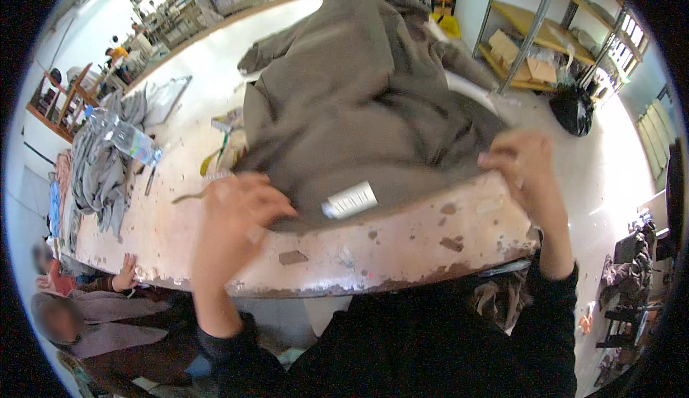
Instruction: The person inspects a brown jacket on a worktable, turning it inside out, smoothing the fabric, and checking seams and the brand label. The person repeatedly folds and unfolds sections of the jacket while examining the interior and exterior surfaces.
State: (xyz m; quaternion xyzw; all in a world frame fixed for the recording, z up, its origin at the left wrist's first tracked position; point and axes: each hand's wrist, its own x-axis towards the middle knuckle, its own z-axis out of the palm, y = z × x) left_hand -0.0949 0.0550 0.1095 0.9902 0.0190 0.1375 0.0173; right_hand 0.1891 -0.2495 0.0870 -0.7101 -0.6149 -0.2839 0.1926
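Observation:
A dark grey-brown garment (334, 129) lies spread over the worktable, with folds across its middle and a sleeve out at either side. On its near edge rests a small white label (352, 200) bearing print. My left hand (237, 220), blurred, hovers at the garment's near left corner, its fingers bent toward the cloth. At the near right corner is my right hand (519, 169), fingers curled and fingertips beside the cloth's edge. Blur hides whether either hand pinches the fabric.
The worktable (409, 242) has a stained, chipped front edge. At left are a plastic water bottle (126, 137), grey cloth (99, 174) and a yellow tape measure (212, 164). Another person (107, 322) stands at lower left, one hand on the table. Metal shelving (530, 37) rises at right.

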